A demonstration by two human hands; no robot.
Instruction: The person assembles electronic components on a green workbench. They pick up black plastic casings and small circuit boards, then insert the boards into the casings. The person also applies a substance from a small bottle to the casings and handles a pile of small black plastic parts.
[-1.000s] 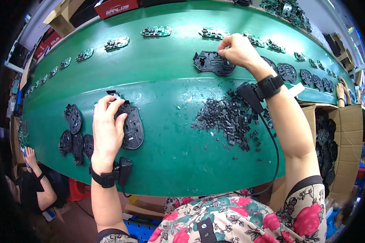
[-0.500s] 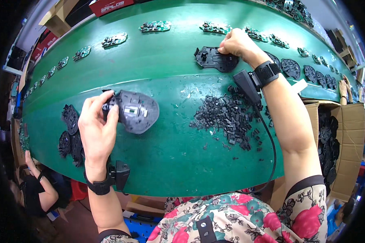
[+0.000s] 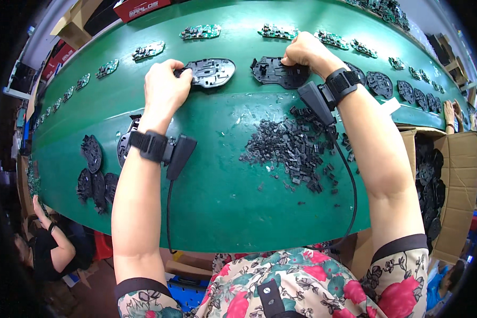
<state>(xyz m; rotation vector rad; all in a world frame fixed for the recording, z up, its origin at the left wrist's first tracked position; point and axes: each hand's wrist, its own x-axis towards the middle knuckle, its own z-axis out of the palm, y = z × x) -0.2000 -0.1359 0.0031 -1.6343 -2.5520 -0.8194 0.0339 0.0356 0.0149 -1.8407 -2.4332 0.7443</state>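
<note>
My left hand (image 3: 167, 87) reaches to the far side of the table. Its thumb and fingers pinch the left end of a black plastic mouse shell (image 3: 213, 72), whose ribbed inside faces up. To the right, a second black mouse shell (image 3: 275, 73) lies flat on the green surface. My right hand (image 3: 311, 52) is closed at its far edge, thumb and finger pressed together there; the hand itself hides part of the grip. Another dark shell (image 3: 125, 144) is partly covered by my left forearm.
Small black plastic parts (image 3: 289, 148) lie in a loose pile mid-table. Circuit boards (image 3: 200, 32) line the far side. More shells (image 3: 379, 85) lie at the right and in a stack (image 3: 96, 185) at the left. A cardboard box (image 3: 458, 185) stands right. Other people's hands (image 3: 451, 114) show at the edges.
My left hand has moved away from me and to the right, carrying a shell to beside the other one. My right hand stays at its shell. The shell near my left forearm has come into view.
</note>
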